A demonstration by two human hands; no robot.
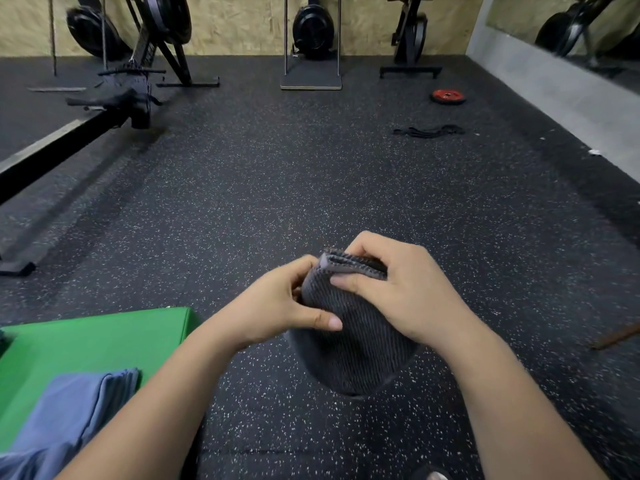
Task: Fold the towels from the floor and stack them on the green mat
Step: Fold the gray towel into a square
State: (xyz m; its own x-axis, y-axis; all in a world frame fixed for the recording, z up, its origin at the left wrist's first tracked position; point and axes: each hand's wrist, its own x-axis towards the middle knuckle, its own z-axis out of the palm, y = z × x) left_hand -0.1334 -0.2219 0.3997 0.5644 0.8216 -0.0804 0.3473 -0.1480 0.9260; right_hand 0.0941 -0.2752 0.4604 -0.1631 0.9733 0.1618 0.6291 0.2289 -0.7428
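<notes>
Grey towel pinched between both hands' fingers.

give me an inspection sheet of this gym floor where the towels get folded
surface: black speckled rubber floor, flat
job's things: grey towel folded, held above the floor; green mat at lower left, folded blue towel lying on it
clutter: red weight plate and black strap on the floor, far right; brown stick at the right edge
grips: left hand and right hand both hold the grey towel
cables: nothing seen
surroundings: rowing machine at left, exercise machines along the far wall, mirror at right
</notes>
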